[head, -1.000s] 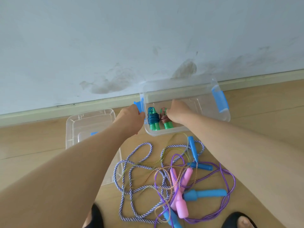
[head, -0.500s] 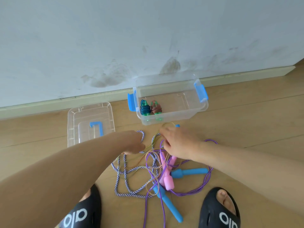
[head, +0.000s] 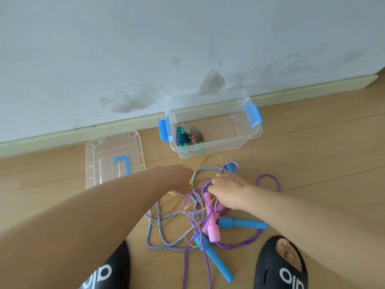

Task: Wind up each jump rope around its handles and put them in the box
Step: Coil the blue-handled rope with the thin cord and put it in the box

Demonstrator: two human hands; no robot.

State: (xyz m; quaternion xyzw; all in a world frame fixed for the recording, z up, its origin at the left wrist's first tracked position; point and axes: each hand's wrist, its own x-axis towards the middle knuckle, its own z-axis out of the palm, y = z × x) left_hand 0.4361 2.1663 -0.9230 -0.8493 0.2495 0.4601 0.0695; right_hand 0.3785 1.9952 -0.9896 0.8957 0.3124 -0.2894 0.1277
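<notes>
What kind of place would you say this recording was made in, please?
Probably a room in a home, worked on at floor level: a wood-look floor, a scuffed painted wall with a baseboard, and the person's slippers beside the tangled jump ropes.

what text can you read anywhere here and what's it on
"alo", seen upside down in white, on the right black slide sandal.
"alo", partly cut off by the frame edge, on the left black slide sandal.
No readable text shows on the clear box, the lid or the rope handles.
</notes>
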